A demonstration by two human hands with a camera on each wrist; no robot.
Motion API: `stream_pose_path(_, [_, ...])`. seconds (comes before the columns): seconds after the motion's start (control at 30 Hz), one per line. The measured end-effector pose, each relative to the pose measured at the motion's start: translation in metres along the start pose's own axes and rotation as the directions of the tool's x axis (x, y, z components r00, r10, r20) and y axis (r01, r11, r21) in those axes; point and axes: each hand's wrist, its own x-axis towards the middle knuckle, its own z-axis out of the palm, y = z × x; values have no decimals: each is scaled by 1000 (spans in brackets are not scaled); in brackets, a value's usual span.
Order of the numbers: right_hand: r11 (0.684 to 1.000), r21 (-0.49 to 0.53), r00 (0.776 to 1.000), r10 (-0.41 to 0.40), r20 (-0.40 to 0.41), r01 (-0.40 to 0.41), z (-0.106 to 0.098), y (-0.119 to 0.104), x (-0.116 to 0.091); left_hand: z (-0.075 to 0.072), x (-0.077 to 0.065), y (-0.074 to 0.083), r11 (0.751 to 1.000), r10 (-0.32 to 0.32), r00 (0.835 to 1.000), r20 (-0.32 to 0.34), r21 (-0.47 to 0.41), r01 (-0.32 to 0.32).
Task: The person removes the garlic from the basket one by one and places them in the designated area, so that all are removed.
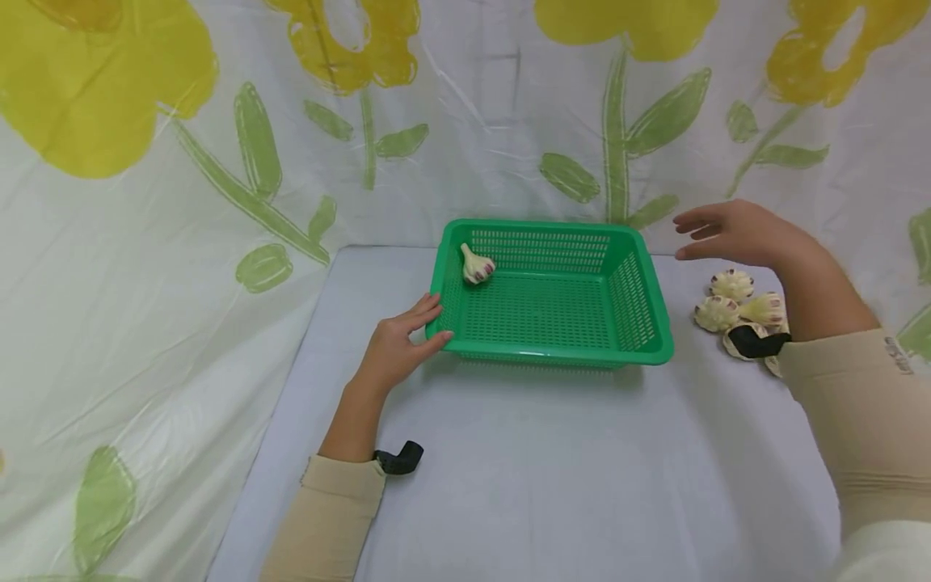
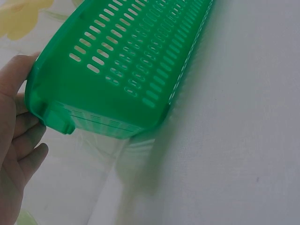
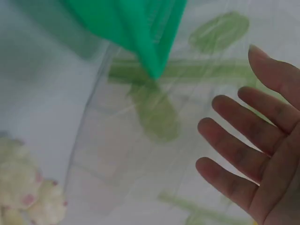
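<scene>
A green plastic basket with slotted walls stands on the table. One garlic bulb lies inside it, near the back left corner. My left hand holds the basket's front left corner; in the left wrist view, the thumb and fingers are around the rim. Raised beside the basket's right side is my right hand, with nothing in it. Its fingers are spread and slightly bent in the right wrist view. Several garlic bulbs lie together below that hand, partly hidden by the right forearm.
A white cloth covers the table. Behind it and to the left hangs a white curtain printed with yellow flowers and green leaves. Each wrist carries a small black camera mount.
</scene>
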Motion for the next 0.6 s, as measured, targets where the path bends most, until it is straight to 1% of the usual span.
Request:
stream_pose_path(0.1, [997, -44, 997, -57, 55, 60, -1, -26, 16, 0, 0, 0, 1000, 3, 1000, 1, 1, -3])
stream_pose_path(0.23, [984, -97, 983, -139, 122, 151, 5, -57, 38, -1, 0, 0, 1000, 6, 1000, 4, 4, -6])
stream_pose_path(0.3, [976, -102, 974, -175, 142, 190, 10, -71, 50, -1, 0, 0, 1000, 6, 1000, 5, 1, -6])
stream_pose_path(0.43, [962, -91, 956, -239, 168, 256, 24, -93, 76, -2, 0, 1, 1000, 9, 1000, 2, -5, -9])
stream_pose_path(0.6, [926, -100, 921, -343, 186, 365, 49, -115, 106, -2, 0, -1, 1000, 8, 1000, 8, 5, -8])
